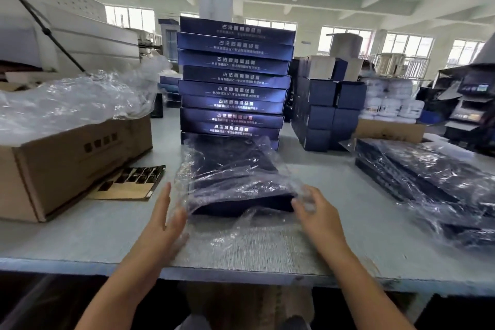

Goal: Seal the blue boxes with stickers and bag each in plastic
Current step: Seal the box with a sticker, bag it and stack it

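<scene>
A flat dark blue box (pixel 235 182) lies on the grey table (pixel 348 222) in front of me, inside a clear plastic bag (pixel 241 233) whose open end trails toward me. My left hand (pixel 167 218) has straight fingers against the bag's left edge. My right hand (pixel 314 207) has curled fingers on the plastic at the box's near right corner. Behind the box stands a tall stack of blue boxes (pixel 234 80) with white lettering.
A cardboard carton (pixel 67 161) holding loose clear bags (pixel 75 99) sits at left, a sticker sheet (pixel 128 182) beside it. Bagged blue boxes (pixel 434 182) pile at right. Smaller dark boxes (pixel 326 110) stand behind. The table's front edge is near my forearms.
</scene>
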